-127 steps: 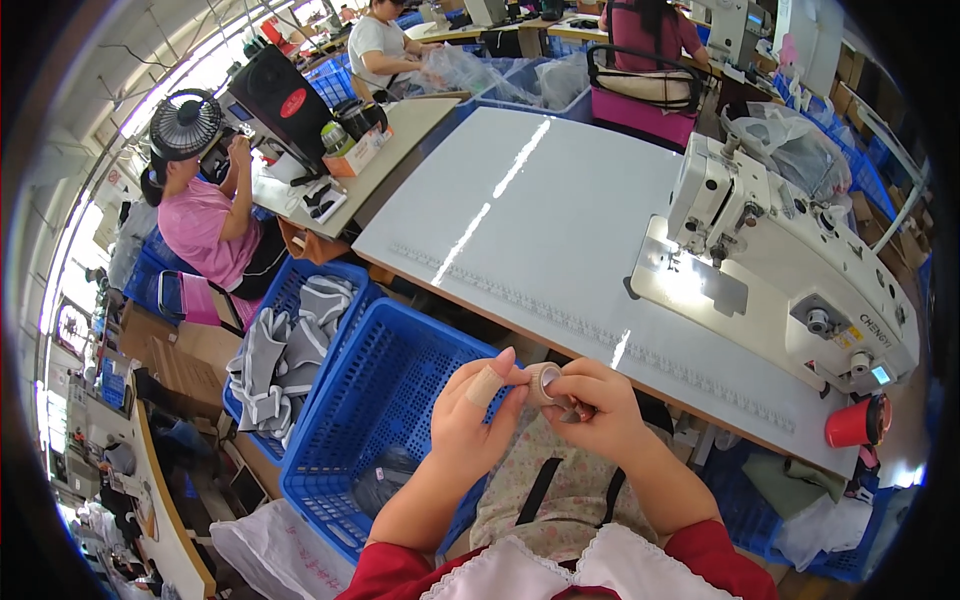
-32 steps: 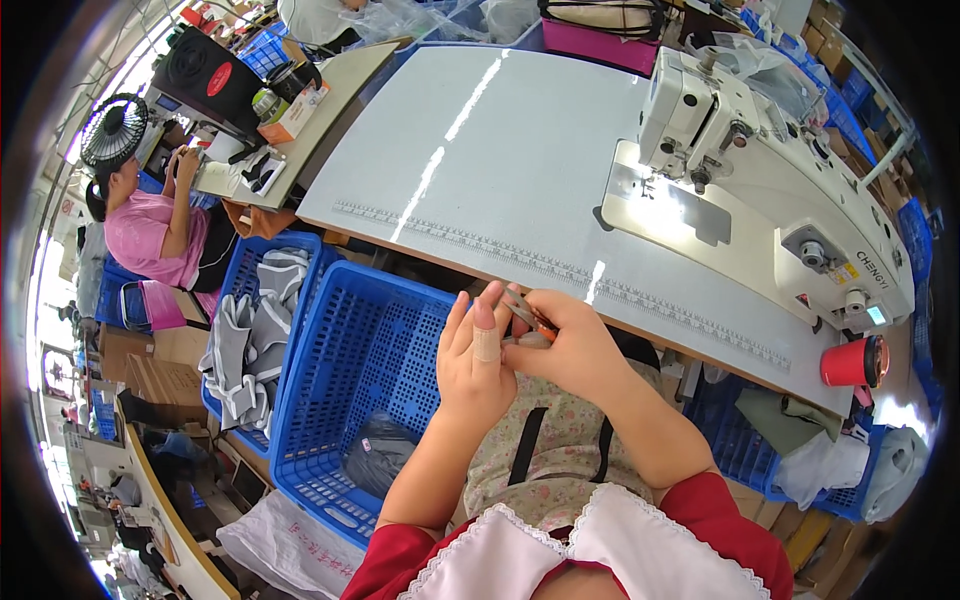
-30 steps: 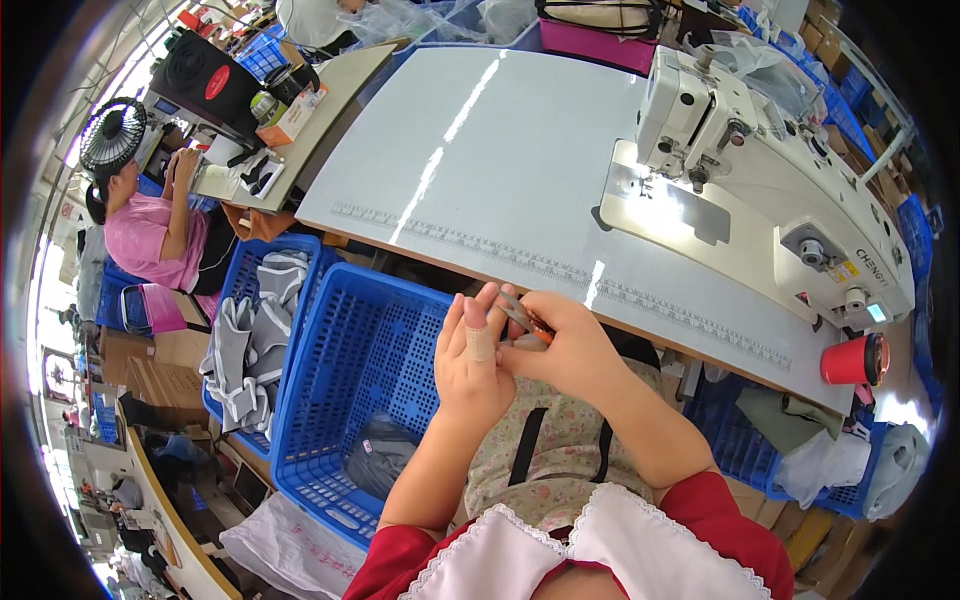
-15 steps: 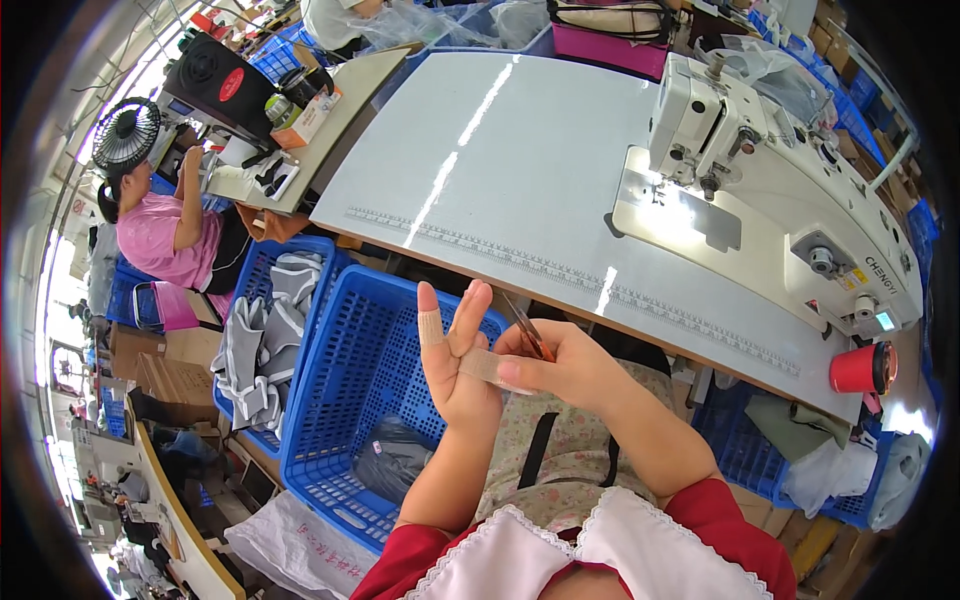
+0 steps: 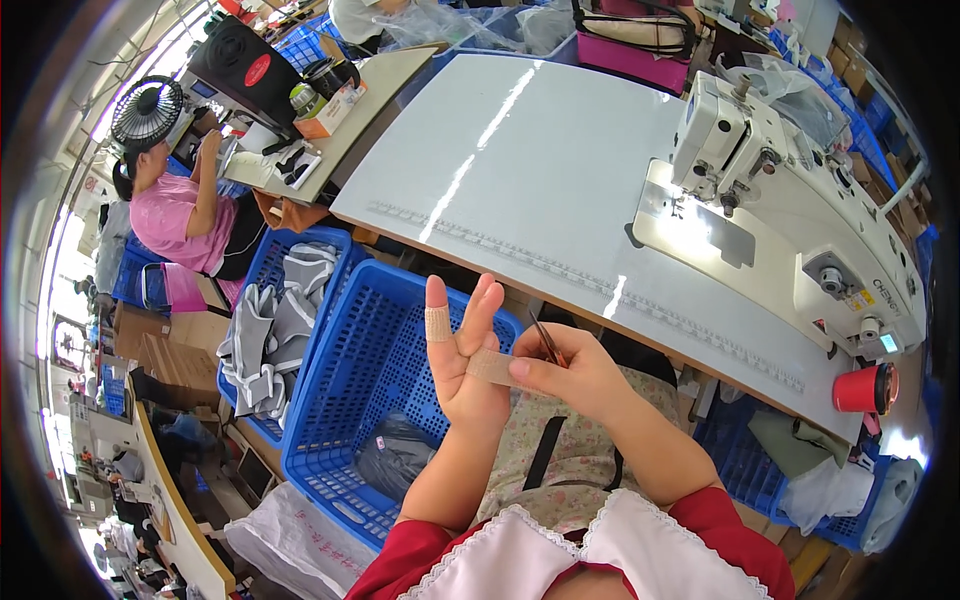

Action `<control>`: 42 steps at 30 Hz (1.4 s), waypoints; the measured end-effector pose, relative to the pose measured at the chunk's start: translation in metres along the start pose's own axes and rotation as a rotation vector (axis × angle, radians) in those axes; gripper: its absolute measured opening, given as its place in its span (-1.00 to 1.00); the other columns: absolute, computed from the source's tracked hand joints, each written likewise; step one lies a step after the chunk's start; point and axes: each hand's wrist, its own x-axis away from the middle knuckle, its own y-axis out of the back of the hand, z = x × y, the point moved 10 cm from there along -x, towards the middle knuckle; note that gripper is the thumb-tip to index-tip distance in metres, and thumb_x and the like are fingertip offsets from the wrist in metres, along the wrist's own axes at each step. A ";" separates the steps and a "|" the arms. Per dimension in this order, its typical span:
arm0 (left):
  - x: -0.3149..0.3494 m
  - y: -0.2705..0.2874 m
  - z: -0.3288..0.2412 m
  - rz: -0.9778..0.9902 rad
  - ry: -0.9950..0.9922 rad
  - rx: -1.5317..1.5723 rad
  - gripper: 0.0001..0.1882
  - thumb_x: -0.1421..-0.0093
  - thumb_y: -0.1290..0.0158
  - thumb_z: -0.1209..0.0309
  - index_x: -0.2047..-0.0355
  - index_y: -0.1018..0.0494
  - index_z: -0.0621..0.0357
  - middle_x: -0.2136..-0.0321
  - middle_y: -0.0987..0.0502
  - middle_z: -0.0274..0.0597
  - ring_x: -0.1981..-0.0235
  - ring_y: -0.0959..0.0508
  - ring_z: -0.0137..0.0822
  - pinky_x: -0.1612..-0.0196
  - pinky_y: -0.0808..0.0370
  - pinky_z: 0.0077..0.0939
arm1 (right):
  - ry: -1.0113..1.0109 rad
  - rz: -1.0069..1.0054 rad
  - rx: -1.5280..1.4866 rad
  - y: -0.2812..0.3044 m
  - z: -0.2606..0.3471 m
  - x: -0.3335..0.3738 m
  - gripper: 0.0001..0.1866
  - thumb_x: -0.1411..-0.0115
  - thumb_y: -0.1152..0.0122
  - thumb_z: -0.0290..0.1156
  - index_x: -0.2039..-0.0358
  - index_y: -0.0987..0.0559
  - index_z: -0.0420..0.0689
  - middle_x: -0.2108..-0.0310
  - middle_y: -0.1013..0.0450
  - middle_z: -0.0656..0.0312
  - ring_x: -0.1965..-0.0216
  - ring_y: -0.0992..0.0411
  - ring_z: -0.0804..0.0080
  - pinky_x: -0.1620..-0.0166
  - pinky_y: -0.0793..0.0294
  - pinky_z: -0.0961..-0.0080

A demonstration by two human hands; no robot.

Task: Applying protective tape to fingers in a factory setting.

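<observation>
My left hand (image 5: 462,375) is raised over the blue basket, fingers stretched up and apart. One of its fingers has a beige band wrapped round it. A beige strip of bandage tape (image 5: 490,367) runs from the left hand across to my right hand (image 5: 580,372). The thumb and forefinger of the right hand pinch the strip's end. Tucked in the same hand is a pair of small scissors (image 5: 546,342), dark blades pointing up and an orange-brown part showing; the fingers hide most of the handles. Where the strip ends on the left hand is partly hidden.
Ahead stands a grey sewing table (image 5: 520,170) with a white sewing machine (image 5: 790,200) and a red cup (image 5: 862,388). A blue basket (image 5: 330,400) holds a dark plastic bag; another (image 5: 262,425) holds grey-white pieces. A person in pink (image 5: 180,215) sits at left.
The whole view has shifted a little, with table and baskets sitting further right. My hands keep nearly the same pose on the strip; the scissors' blades now tilt a little more upright.
</observation>
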 end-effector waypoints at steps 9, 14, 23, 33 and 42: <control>0.006 0.000 -0.003 0.247 -0.146 -0.519 -0.22 -0.20 0.16 0.67 -0.33 0.31 0.18 -0.13 -0.34 0.05 -0.31 -0.11 -0.14 -0.12 -0.24 -0.52 | -0.009 0.046 -0.051 -0.004 0.002 -0.001 -0.88 -0.09 -0.22 -0.43 0.40 -0.54 -0.21 0.55 -0.38 0.42 0.53 -0.27 0.75 0.49 -0.20 0.72; -0.018 0.020 0.004 0.053 0.020 -0.142 -0.11 -0.15 0.03 0.65 -0.34 0.34 0.12 -0.28 -0.02 0.17 -0.32 -0.05 -0.02 -0.32 0.06 -0.16 | 0.137 0.004 -0.220 0.009 0.006 -0.009 -0.90 -0.06 -0.18 -0.46 0.43 -0.54 -0.22 0.52 -0.40 0.36 0.48 -0.29 0.67 0.39 -0.24 0.69; -0.059 0.114 0.003 -0.261 0.018 0.172 -0.20 -0.05 -0.04 0.67 -0.28 0.02 0.08 0.27 -0.37 -0.32 0.03 -0.38 -0.33 -0.10 -0.31 -0.33 | 0.320 -0.081 0.286 0.011 0.020 -0.041 -0.97 -0.02 -0.16 -0.55 0.51 -0.51 -0.22 0.15 -0.43 0.20 0.45 -0.29 0.67 0.38 -0.25 0.71; -0.127 0.183 0.021 -0.223 0.006 0.787 -0.24 0.12 0.11 0.80 -0.14 -0.27 -0.03 0.45 -0.30 -0.42 0.17 -0.38 -0.36 0.00 -0.38 -0.40 | 0.213 -0.299 0.308 0.073 0.000 -0.186 -0.94 -0.05 -0.07 -0.57 0.51 -0.50 -0.24 0.22 -0.44 0.19 0.36 -0.33 0.59 0.26 -0.32 0.61; -0.154 0.220 0.051 -0.276 -0.006 0.988 -0.31 0.08 0.14 0.81 -0.09 -0.33 0.01 0.49 -0.34 -0.39 0.20 -0.41 -0.34 0.01 -0.41 -0.40 | 0.204 -0.324 0.285 0.076 -0.022 -0.199 -0.95 0.00 -0.09 -0.53 0.52 -0.50 -0.23 0.25 -0.42 0.20 0.32 -0.33 0.55 0.19 -0.31 0.60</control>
